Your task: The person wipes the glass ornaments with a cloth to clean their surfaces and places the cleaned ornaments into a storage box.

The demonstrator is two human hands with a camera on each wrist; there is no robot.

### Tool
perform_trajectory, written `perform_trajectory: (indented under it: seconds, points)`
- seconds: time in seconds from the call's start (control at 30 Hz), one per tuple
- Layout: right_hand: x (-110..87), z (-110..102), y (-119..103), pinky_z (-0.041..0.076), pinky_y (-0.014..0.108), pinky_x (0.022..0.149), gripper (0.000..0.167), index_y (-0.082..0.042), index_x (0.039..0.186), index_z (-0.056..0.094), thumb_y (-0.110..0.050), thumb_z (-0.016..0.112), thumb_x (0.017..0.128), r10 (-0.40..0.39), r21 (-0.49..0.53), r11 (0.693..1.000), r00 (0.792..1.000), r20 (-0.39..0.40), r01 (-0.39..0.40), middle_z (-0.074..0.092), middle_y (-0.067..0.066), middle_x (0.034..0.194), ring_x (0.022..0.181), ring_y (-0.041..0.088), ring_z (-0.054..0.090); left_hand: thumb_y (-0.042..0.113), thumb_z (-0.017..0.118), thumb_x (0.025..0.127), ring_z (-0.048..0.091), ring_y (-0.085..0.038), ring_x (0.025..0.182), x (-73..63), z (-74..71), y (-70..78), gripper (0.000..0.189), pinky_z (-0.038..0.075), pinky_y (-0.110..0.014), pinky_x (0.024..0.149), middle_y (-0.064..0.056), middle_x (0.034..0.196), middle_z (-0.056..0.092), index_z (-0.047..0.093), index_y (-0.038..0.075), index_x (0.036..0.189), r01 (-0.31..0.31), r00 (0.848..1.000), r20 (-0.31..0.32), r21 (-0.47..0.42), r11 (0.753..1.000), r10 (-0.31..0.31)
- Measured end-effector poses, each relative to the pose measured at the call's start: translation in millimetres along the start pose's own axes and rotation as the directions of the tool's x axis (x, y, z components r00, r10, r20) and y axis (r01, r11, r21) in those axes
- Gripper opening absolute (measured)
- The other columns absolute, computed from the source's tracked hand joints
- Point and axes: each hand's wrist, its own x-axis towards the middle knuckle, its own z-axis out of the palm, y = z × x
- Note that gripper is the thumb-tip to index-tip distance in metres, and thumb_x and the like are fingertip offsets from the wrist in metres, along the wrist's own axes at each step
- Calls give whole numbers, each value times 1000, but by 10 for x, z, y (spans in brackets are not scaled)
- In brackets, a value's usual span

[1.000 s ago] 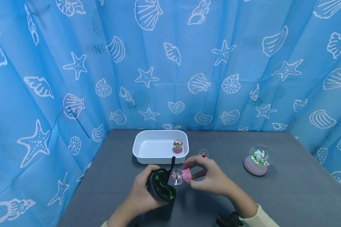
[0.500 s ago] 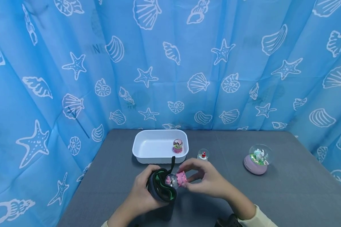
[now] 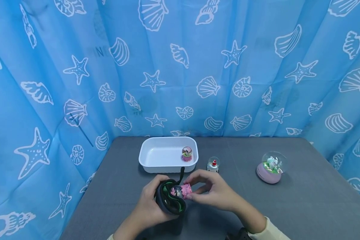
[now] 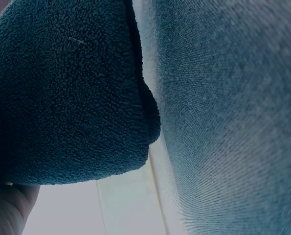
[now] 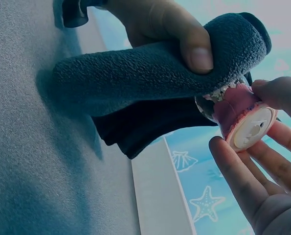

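My left hand grips a dark fuzzy cloth with green edging and a black hanging loop, bunched into a folded roll. Between thumb and fingers, my right hand pinches a small snow globe by its pink base. The globe lies sideways, its glass dome tucked into the fold of the cloth and mostly hidden. In the right wrist view, the snow globe's pale underside faces the camera, while the left thumb presses on the cloth. Fuzzy cloth fills much of the left wrist view.
Behind the hands stands a white tray holding a small pink snow globe. Right of it is a snow globe with a red figure. A larger lilac-based snow globe sits tilted farther right on the grey table.
My right hand has moved left, bringing the snow globe's dome from beside the cloth into its fold. The red-figure globe behind shows more fully. The left hand stays nearly still.
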Motion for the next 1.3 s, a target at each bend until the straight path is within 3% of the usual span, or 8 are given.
perform_trajectory:
  seconds: [0.37, 0.5, 0.83, 1.0, 1.3]
  points:
    - [21, 66, -11, 67, 39, 76, 25, -4, 122, 69, -9, 75, 98, 72, 13, 997, 997, 11, -73, 75, 13, 116, 103, 17, 76, 11, 100, 65, 72, -13, 102, 16, 1, 2, 75, 61, -29, 95, 3, 115, 70, 58, 16, 128, -89, 994, -58, 18, 996, 90]
    - [20, 80, -15, 66, 37, 81, 25, -1, 123, 68, -10, 72, 100, 93, -6, 996, 996, 12, -93, 75, 15, 116, 102, 16, 76, 10, 98, 66, 72, -13, 99, 18, -5, 1, 73, 61, -27, 93, 3, 113, 71, 59, 15, 127, -110, 992, -66, 14, 994, 111]
    - [-1, 33, -26, 66, 34, 85, 24, -7, 125, 69, -12, 71, 102, 130, -13, 992, 990, 62, -129, 73, 15, 121, 108, 22, 76, 10, 99, 64, 72, -12, 98, 27, -9, -6, 73, 60, -24, 92, 2, 111, 72, 61, 13, 126, -158, 985, -63, 15, 987, 159]
    - [-12, -29, -25, 65, 35, 87, 33, -8, 128, 69, -14, 78, 96, 111, -67, 992, 991, 72, -106, 73, 11, 124, 112, 25, 76, 6, 98, 65, 73, -13, 97, 45, -10, -22, 73, 61, -26, 92, 0, 111, 73, 60, 13, 126, -148, 987, -67, -9, 989, 147]
    - [-8, -48, -43, 65, 46, 92, 49, -14, 132, 68, -15, 88, 87, 32, -144, 989, 996, 78, -21, 72, 6, 127, 115, 17, 71, 9, 99, 68, 75, -13, 100, 16, -29, -21, 71, 62, -28, 94, 3, 114, 75, 61, 18, 127, -61, 996, -62, -14, 998, 60]
